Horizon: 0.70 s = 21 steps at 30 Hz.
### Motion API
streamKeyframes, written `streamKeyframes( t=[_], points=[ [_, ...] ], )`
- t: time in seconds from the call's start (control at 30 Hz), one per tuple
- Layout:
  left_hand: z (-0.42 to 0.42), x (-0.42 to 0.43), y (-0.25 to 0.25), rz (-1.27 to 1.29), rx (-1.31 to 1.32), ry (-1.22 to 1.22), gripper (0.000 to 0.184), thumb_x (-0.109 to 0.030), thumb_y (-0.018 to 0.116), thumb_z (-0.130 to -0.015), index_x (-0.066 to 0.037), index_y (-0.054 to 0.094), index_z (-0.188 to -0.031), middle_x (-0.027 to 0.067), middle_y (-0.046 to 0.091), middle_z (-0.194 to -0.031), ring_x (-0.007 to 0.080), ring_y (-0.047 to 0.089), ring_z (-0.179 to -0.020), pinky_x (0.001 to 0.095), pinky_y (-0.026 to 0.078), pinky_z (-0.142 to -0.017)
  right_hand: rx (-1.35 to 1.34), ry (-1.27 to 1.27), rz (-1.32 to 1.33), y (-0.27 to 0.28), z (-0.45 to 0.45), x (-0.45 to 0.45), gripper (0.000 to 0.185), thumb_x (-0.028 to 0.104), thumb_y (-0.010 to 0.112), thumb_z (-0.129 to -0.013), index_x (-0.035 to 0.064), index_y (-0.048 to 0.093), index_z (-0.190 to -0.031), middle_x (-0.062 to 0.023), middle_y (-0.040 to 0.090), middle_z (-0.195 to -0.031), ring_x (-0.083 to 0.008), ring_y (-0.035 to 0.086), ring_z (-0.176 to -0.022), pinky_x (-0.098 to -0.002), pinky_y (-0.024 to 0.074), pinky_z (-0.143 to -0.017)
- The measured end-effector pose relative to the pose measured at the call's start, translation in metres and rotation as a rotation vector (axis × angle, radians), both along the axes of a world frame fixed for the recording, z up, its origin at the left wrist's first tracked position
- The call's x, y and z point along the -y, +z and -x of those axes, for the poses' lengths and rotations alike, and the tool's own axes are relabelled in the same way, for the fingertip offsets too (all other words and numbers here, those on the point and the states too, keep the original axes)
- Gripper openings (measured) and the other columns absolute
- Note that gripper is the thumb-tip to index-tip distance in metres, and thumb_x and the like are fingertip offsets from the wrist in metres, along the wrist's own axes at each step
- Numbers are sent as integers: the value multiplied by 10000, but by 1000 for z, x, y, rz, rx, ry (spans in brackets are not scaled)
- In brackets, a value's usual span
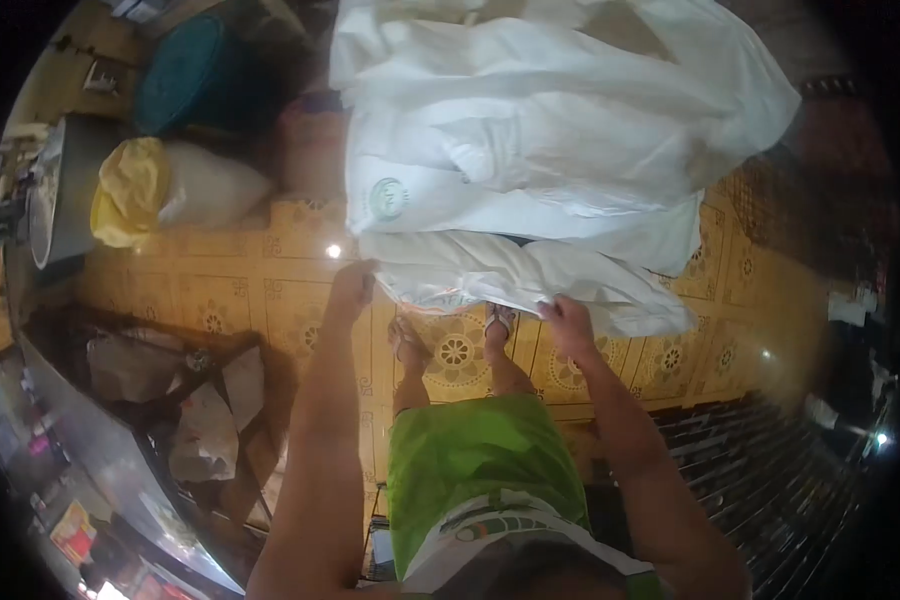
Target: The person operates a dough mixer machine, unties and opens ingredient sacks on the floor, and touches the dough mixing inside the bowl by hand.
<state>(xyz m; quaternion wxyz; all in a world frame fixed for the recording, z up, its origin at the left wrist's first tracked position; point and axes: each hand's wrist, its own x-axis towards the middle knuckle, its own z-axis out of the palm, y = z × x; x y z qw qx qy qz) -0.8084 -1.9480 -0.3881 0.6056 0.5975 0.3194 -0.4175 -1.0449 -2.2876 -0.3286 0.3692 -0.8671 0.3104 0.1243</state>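
Observation:
Both hands grip the near edge of a white printed sack [450, 265], stretched between them at about shin height. My left hand [352, 288] is closed on its left corner. Farther right, my right hand [570, 326] pinches the same edge, and the sack's loose right end extends past it. Orange and green print shows on the part between the hands. Just beyond lies a stack of large white sacks [570, 140], creased and overlapping, one with a round green logo at its left. What supports the stack is hidden.
At the upper left are a teal tub [182, 75], a white bag with a yellow top [130, 195] and a large metal pot [60, 195]. A dark-framed case [120, 450] stands at left, a black slatted rack [740, 470] at lower right. Patterned tiles [460, 352] cover the floor.

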Motion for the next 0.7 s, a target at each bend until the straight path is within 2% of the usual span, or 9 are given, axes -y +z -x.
streamKeyframes(
  t=[0.07,0.17,0.23,0.33,0.37,0.4,0.5,0.63,0.7],
  points=[
    [-9,-9,32,325,238,39,148,-153,564,-857,-104,551,-717,-38,392,-530,79,362,-412,236,268,-384,14,-18,-49,3,-17,6,352,291,646,-831,-13,536,-692,-118,506,-605,-196,518,-581,-400,435,-580],
    [-7,-10,52,36,389,-66,163,-166,545,-880,-97,532,-733,-30,396,-545,81,369,-437,242,294,-412,-51,-263,-364,28,-44,1,383,366,635,-807,-3,572,-724,-163,565,-632,-297,572,-575,-390,463,-574],
    [-10,-7,61,70,422,-10,177,-179,540,-890,-92,528,-736,-25,408,-559,79,376,-457,246,306,-429,-8,-331,-371,12,-44,10,296,241,646,-804,-5,560,-662,-20,483,-571,-95,464,-520,-303,367,-423],
    [-23,-21,63,177,426,196,167,-179,533,-901,-87,542,-762,-25,416,-583,72,369,-467,241,315,-441,496,315,99,-25,-32,27,265,258,642,-804,33,565,-687,0,466,-562,-92,435,-438,-278,337,-381],
    [-28,-29,62,256,413,343,144,-166,531,-900,-86,560,-785,-30,413,-592,67,356,-458,231,313,-437,215,-140,-161,-10,-39,23,250,265,641,-804,49,561,-709,10,446,-555,-96,405,-410,-270,317,-371],
    [-31,-45,64,303,443,263,154,-195,537,-911,-72,629,-909,-35,437,-619,60,402,-504,227,336,-464,-85,-594,-406,3,-47,16,235,272,639,-805,65,557,-732,20,425,-548,-100,374,-382,-263,297,-360],
    [-26,-82,41,-39,485,26,250,-213,562,-904,-51,642,-1078,-24,496,-673,53,435,-551,223,358,-490,-80,-570,-366,14,-48,1,242,296,623,-838,84,539,-759,35,384,-547,-85,355,-398,-253,283,-359],
    [-4,-79,44,-176,549,-91,333,-213,590,-893,-54,612,-1185,-14,536,-694,54,455,-566,212,372,-505,-29,-535,-267,-2,-32,-1,256,310,617,-858,92,534,-751,28,398,-566,-89,368,-414,-259,294,-365],
    [5,-70,33,-127,658,-243,402,-156,590,-861,-69,563,-1253,61,607,-733,150,553,-665,300,458,-628,-17,-520,-259,-1,-29,-4,258,303,625,-853,94,527,-737,23,407,-576,-93,375,-426,-264,300,-370]
  ],
)
